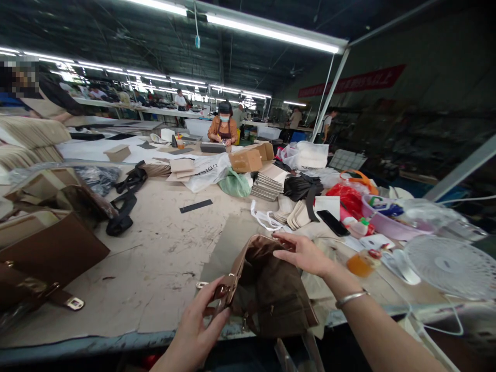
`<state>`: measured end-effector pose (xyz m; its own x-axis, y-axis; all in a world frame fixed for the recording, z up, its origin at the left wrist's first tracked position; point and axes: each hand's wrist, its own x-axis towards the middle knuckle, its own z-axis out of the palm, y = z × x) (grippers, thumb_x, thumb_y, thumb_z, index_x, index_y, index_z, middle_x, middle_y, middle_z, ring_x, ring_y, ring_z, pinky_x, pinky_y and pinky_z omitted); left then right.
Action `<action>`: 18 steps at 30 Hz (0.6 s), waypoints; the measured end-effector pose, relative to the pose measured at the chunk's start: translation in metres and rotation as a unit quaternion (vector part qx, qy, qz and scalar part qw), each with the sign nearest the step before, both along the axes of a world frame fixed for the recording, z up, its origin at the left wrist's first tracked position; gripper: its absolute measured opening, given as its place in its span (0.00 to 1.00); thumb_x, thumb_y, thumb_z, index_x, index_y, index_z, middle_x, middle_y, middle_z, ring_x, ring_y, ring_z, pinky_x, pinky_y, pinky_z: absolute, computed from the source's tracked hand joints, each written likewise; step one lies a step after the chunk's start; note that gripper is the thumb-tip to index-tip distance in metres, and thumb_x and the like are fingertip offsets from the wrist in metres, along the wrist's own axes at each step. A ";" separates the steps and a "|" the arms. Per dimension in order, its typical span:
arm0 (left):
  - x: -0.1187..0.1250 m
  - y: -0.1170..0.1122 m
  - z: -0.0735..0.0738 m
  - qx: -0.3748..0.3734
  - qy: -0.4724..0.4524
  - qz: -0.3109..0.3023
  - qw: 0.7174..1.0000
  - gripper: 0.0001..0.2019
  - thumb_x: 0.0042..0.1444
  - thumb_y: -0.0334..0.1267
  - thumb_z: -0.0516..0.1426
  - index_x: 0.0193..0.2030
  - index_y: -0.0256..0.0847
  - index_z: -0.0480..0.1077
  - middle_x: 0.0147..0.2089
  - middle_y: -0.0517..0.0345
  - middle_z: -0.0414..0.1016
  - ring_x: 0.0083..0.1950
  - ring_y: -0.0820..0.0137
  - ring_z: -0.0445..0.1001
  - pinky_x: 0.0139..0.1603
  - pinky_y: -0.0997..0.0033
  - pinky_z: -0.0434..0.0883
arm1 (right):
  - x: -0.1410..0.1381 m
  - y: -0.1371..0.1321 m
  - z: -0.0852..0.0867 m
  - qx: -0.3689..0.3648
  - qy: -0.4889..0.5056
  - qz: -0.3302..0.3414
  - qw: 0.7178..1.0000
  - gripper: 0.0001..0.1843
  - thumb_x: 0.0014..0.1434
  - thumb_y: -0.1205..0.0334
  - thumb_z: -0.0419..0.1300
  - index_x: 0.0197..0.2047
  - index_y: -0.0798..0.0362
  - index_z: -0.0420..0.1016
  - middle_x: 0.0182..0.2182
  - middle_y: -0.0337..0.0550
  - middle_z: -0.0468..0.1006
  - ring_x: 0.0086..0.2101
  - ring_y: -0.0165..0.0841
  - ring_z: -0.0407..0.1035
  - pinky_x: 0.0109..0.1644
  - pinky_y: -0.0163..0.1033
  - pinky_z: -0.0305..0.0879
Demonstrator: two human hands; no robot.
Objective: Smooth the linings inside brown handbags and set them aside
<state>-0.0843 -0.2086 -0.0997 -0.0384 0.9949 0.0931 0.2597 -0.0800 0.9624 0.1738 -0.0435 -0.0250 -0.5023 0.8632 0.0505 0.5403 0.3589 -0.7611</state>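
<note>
A brown handbag (279,294) lies at the front edge of the worktable, its mouth open and its dark lining showing. My left hand (203,315) grips the bag's near left rim, thumb and fingers closed around the edge by a metal fitting. At the far rim, my right hand (302,253) rests with fingers stretched out and the thumb apart, touching the bag's edge. A bracelet circles the right wrist. Beneath the bag is a grey-green sheet (225,243). The bag's underside is hidden.
Brown bags (50,253) stand at the left beside a black strap (122,212). To the right are a phone (332,222), a jar of orange liquid (362,263), a white fan (449,266) and a pink basin (399,222). Stacked panels (269,182) lie farther back. A co-worker (223,126) sits opposite.
</note>
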 end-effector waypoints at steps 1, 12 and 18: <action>0.000 0.000 0.001 0.001 -0.004 0.001 1.000 0.23 0.56 0.41 0.56 0.59 0.45 0.63 0.58 0.49 0.67 0.55 0.59 0.69 0.48 0.66 0.74 | -0.001 -0.002 -0.001 0.019 0.010 0.001 1.000 0.26 0.52 0.54 0.63 0.54 0.54 0.70 0.42 0.45 0.76 0.39 0.35 0.70 0.44 0.41 0.68; 0.010 -0.007 -0.003 0.004 -0.036 0.041 0.998 0.23 0.55 0.44 0.56 0.58 0.46 0.63 0.59 0.49 0.66 0.53 0.60 0.71 0.46 0.68 0.74 | -0.036 -0.012 0.018 0.248 -0.129 -0.001 0.960 0.13 0.62 0.57 0.53 0.33 0.50 0.77 0.30 0.41 0.78 0.33 0.33 0.70 0.38 0.35 0.63; 0.008 -0.019 -0.016 0.006 -0.024 0.092 0.995 0.37 0.50 0.50 0.59 0.65 0.45 0.53 0.67 0.44 0.52 0.53 0.56 0.72 0.43 0.66 0.75 | -0.038 -0.013 0.014 0.290 -0.198 -0.041 0.935 0.18 0.63 0.58 0.50 0.27 0.51 0.74 0.27 0.42 0.76 0.31 0.33 0.70 0.34 0.35 0.59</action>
<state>-0.0764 -0.2276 -0.1158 -0.2238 0.9697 0.0980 0.2255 -0.0463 0.9731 0.1361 -0.0560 -0.0107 -0.5135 0.7849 0.3467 0.7829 0.5940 -0.1851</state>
